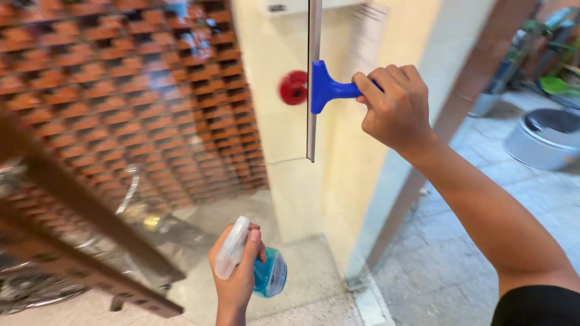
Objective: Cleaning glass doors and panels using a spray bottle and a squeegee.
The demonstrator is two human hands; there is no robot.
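Note:
My right hand (396,105) grips the blue handle of a squeegee (323,89), whose long metal blade stands upright and lies flat against a glass pane (181,121). The blade runs from the top edge of the view down to about mid-height. Lower down, my left hand (237,271) holds a spray bottle (266,273) with blue liquid and a white trigger head, close to the glass and near the floor.
Reflected or seen through the glass are a brick lattice wall (121,78) and a bicycle (36,265). A red round object (293,87) sits on the cream wall behind. Metal tubs (544,139) and plants stand on the tiled floor at right.

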